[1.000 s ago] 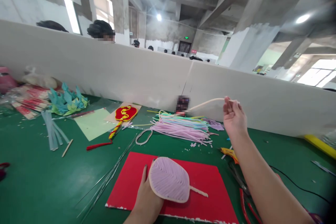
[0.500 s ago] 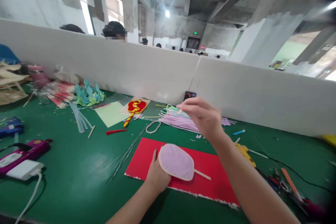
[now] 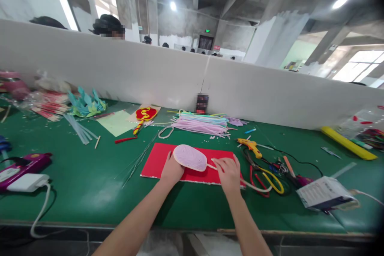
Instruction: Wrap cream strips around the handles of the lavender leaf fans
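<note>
A small lilac hand fan (image 3: pixel 190 157) with a pale rim lies tilted over a red board (image 3: pixel 157 158). My left hand (image 3: pixel 173 168) holds the fan by its left side, with most fingers hidden beneath it. At the thin cream handle (image 3: pixel 211 166), my right hand (image 3: pixel 228 170) is closed, its thumb and fingertips pinched together. A cream pipe cleaner (image 3: pixel 256 187) trails from under this hand toward the right; how it runs between the fingers is hidden.
Behind the board lies a bundle of lilac and mint pipe cleaners (image 3: pixel 201 124). A red and yellow fan (image 3: pixel 146 114) is farther left. At right are a yellow glue gun (image 3: pixel 250 147), pliers (image 3: pixel 279 182) and a white box (image 3: pixel 325 193). A white partition (image 3: pixel 144 70) stands behind.
My right hand has come down from above the pipe cleaner bundle to the fan's handle. My left hand still holds the fan. The view has turned right.
</note>
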